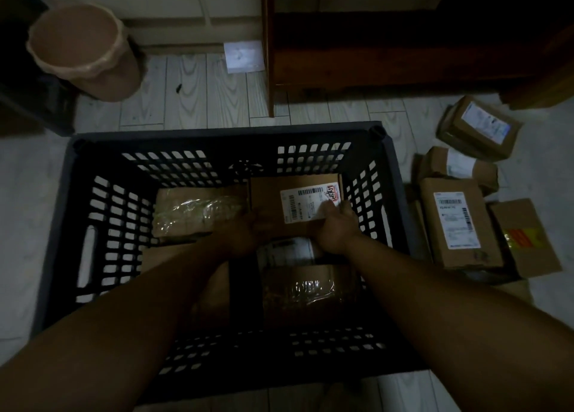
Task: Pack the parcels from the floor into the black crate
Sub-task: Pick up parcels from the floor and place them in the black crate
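The person is partway through packing and is lowering a labelled parcel (295, 208) into the far-right corner of the black crate (223, 133), beside a tape-wrapped parcel (195, 213) that lies in the far-left corner. The right hand (337, 230) grips the parcel's near-right edge: its fingers (330, 205) curl over the top and touch the white label. The left hand (250, 228) holds the near-left edge with its fingers bent round the cardboard, though the dim light hides how each 1 lies. A glossy parcel (306, 287) sits in the near-right part of the crate, below the hands. The next move probably calls for setting the parcel flat against the far wall, letting both hands go, then reaching right, where at least 4 parcels wait on the floor, among them a tall parcel (459, 225) just beside the crate and an upper parcel (480, 129) farther off.
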{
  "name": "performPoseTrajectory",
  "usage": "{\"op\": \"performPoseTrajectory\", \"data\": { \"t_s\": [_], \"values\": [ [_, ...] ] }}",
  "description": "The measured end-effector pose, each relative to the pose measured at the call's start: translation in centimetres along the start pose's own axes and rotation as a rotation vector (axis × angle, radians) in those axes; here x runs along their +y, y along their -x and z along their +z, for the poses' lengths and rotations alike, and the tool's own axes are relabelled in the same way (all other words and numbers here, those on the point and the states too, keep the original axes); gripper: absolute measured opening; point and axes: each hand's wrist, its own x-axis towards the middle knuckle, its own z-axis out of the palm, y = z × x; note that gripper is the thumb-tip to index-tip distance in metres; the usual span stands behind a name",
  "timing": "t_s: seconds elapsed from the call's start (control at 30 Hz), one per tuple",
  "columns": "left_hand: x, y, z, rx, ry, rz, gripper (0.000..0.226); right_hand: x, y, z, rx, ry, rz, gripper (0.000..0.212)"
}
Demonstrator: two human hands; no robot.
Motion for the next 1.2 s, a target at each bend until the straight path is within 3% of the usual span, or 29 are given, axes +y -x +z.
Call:
{"op": "performPoseTrajectory", "data": {
  "t_s": [0.07,0.23,0.43,0.57,0.73,0.93,1.2],
  "values": [
    [1.7,2.9,-1.5,0.102,0.113,0.006,0.060,-0.6,2.3,-1.8,0.005,-0.021,-0.014,0.065],
    [8.0,13.2,-5.6,0.232,0.089,-0.039,0.066,-2.9,11.9,-8.7,-0.140,0.062,-0.061,0.062],
    [17.2,29.9,-10.5,0.217,0.089,-0.067,0.064,-5.7,26.6,-18.9,-0.051,-0.095,-0.083,0.057],
    [22.4,39.4,-11.8,0.246,0.055,-0.019,0.060,-6.6,35.3,-23.0,-0.063,-0.091,-0.130,0.066],
    [27.9,47.0,-12.3,0.251,-0.044,0.085,0.048,-7.3,43.7,-26.4,0.034,-0.124,-0.187,0.060],
    [33.1,53.6,-11.4,0.298,-0.131,0.132,0.078,-6.2,52.6,-30.2,0.233,0.038,-0.132,0.076],
    [39.1,60.6,-9.4,0.327,-0.211,0.260,0.077,-0.3,62.6,-35.7,0.388,0.052,-0.074,0.073]
  ]
}}
